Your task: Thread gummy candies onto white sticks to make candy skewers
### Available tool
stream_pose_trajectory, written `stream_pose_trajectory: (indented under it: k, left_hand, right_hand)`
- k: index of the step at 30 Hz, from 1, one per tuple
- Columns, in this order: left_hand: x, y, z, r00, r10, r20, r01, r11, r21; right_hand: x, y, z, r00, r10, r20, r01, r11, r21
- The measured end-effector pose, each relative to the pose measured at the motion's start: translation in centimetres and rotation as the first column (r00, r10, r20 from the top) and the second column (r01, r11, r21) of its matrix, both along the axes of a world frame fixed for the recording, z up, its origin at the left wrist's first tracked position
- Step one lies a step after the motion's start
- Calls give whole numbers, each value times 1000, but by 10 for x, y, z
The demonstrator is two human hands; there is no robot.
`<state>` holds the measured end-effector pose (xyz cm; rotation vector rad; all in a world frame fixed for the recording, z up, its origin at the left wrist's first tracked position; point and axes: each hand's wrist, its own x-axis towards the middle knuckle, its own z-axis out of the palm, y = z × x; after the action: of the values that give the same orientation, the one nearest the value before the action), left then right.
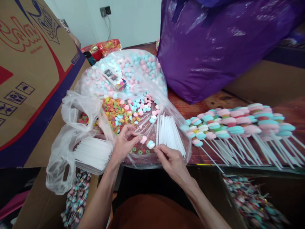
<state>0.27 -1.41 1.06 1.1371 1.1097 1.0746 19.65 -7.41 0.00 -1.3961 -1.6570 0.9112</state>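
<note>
My right hand (170,159) pinches a candy skewer just below its blue-and-white marshmallow (150,144); most of the stick is hidden in the fingers. At the other end, a pink marshmallow (143,139) sits against the fingertips of my left hand (126,141), which are closed on it. Beneath both hands spreads clear plastic carrying several green and red gummy rings (140,152). Farther back lie a heap of coloured gummy rings (114,111) and loose pink and blue marshmallows (140,106). Bare white sticks (168,132) fan out beyond my right hand.
Finished marshmallow skewers (238,124) lie in rows at right. A big bag of marshmallows (140,68) stands behind, near a purple bag (202,47). At left are a carton (35,79), a plastic bag (62,152) and a tub of sticks (92,154). Boxes of wrapped skewers (252,200) sit below.
</note>
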Motion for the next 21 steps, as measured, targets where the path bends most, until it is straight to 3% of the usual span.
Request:
stream_pose_trajectory:
  k: [8,15,18,21]
  left_hand:
    - [12,2,3,993,-87,85,98,985,-144]
    - [36,41,8,991,-128,50,130,991,-35]
    - [51,70,1,978,8,-207,18,992,123]
    - [62,88,-10,816,60,-576,135,947,291]
  right_hand:
    - [-3,3,-3,995,-69,-65,69,998,6]
    - [-9,9,-5,956,-220,-194,221,975,-21]
    - [-7,10,-7,930,-306,-202,310,951,-9]
    - [-5,11,-8,914,-335,-230,344,939,-3]
